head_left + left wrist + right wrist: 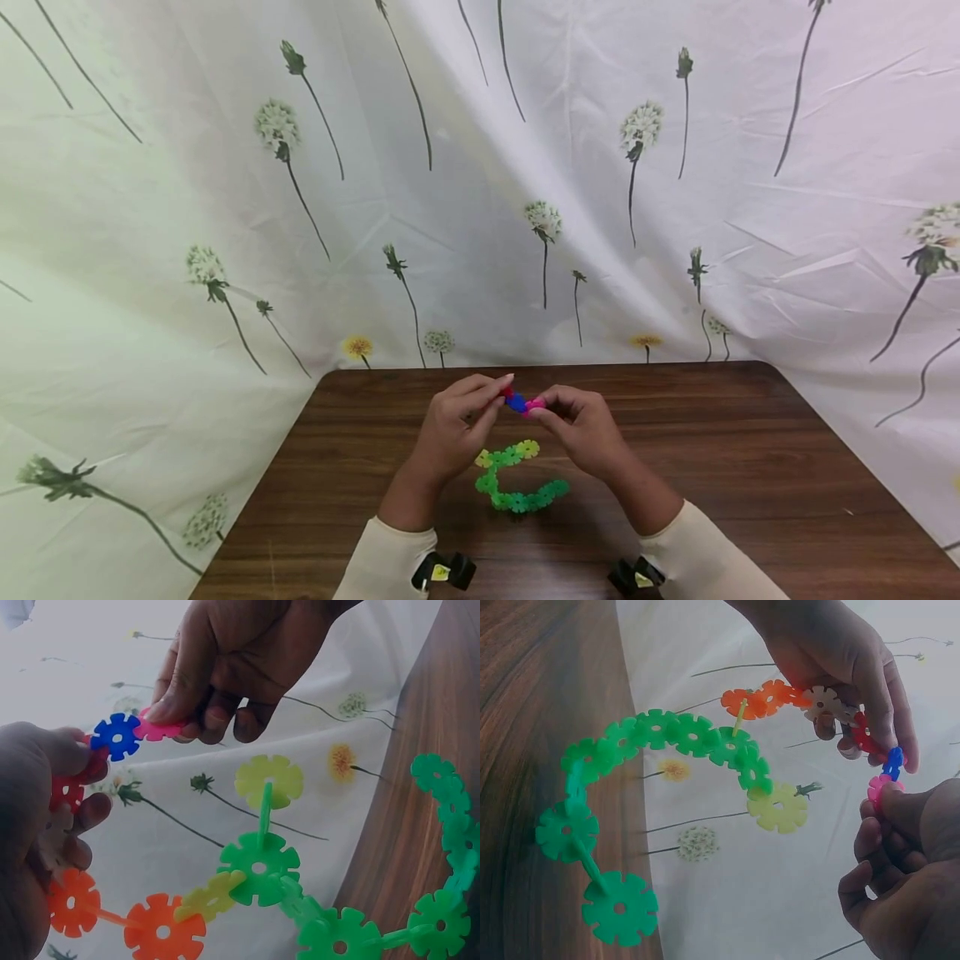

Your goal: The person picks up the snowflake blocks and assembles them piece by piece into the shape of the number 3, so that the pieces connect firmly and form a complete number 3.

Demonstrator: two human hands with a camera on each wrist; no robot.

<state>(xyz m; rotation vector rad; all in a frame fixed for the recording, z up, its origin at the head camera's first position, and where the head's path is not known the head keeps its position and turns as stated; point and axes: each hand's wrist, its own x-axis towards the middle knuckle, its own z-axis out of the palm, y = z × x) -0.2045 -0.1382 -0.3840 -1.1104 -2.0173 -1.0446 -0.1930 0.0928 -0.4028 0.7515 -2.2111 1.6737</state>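
A chain of notched plastic flower discs hangs from my left hand [454, 427], which pinches it near its red discs [67, 792]. A blue disc [117, 737] sticks out beyond those fingertips. Between thumb and fingers, my right hand [588, 432] pinches a pink disc [157, 726] whose edge meets the blue one; how deeply they are slotted I cannot tell. From the left hand the chain passes through a white disc [821, 704], orange discs [164, 930] and a yellow one into curving green discs [655, 729]. A pale yellow disc [778, 808] ends a short side branch.
Beneath the hands is a dark wood-grain table [337, 500] with rounded far corners. A white cloth [480, 208] printed with dandelions hangs behind and beside it. Black straps with small devices [444, 572] sit on both cream-sleeved wrists.
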